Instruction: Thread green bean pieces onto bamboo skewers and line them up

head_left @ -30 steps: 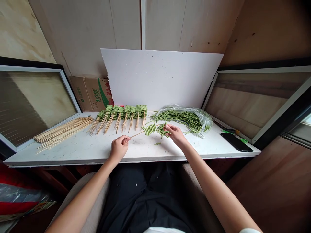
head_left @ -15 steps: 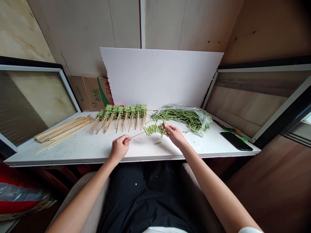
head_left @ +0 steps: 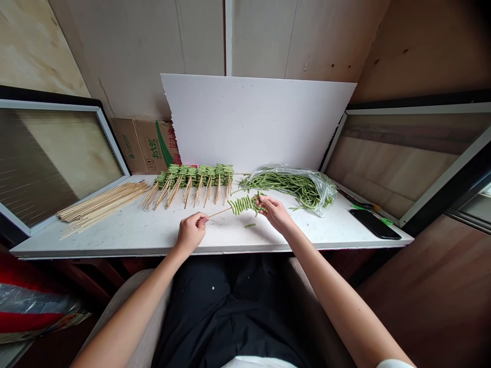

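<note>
My left hand (head_left: 192,232) is closed round the lower end of a thin bamboo skewer (head_left: 220,212), which it holds above the white table. Short pieces of green bean (head_left: 241,205) are threaded side by side along the skewer's far part. At that far end my right hand (head_left: 274,210) pinches a green bean (head_left: 259,197) against the skewer; its fingers partly hide the pieces there. One cut bean piece (head_left: 250,225) lies on the table below. Behind are rows of finished bean skewers (head_left: 199,176), stacked with their sticks toward me.
Bare bamboo skewers (head_left: 102,207) lie in a pile at the left. Long green beans (head_left: 291,184) spill from a clear plastic bag at the back right. A black phone (head_left: 375,224) rests near the table's right end. A white board (head_left: 261,122) and a cardboard box (head_left: 146,145) stand behind.
The view has shifted slightly. Both hands keep nearly the same places and grips on the skewer and bean.
</note>
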`<state>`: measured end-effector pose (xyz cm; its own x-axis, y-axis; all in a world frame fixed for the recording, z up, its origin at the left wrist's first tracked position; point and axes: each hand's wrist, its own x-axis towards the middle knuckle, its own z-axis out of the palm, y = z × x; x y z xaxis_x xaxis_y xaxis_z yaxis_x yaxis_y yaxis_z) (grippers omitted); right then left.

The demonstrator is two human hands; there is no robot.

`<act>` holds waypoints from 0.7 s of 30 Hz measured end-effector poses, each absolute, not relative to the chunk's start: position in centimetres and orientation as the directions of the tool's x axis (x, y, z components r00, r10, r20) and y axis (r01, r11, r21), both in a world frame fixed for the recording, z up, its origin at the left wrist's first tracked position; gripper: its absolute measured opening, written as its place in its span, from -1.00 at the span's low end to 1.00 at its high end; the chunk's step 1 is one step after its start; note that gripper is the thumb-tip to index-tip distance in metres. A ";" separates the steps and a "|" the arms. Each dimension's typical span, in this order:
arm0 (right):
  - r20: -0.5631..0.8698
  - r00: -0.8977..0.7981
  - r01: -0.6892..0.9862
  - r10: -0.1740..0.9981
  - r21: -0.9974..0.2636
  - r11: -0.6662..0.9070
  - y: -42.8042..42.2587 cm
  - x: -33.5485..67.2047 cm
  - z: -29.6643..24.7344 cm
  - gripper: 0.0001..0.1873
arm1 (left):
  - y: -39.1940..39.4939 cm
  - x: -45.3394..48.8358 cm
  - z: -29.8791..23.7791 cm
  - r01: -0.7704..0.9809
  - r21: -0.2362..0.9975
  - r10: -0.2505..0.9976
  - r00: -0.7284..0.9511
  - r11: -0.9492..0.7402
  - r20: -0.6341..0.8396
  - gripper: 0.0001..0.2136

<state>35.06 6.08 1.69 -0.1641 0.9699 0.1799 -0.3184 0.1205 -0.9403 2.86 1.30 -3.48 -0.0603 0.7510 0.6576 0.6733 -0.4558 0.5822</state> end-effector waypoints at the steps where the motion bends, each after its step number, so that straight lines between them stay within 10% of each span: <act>1: 0.185 -0.171 -0.314 0.968 -0.941 0.124 6.0 35.0 1.7 -0.58 | 1.3 2.9 -3.5 0.675 0.580 0.749 -0.060 -0.457 0.660 -0.80; 21: 0.178 -0.056 -0.276 0.982 -0.948 0.156 6.7 35.1 0.9 -0.60 | 1.3 2.7 -3.6 0.713 0.546 0.742 -0.055 -0.440 0.669 -0.81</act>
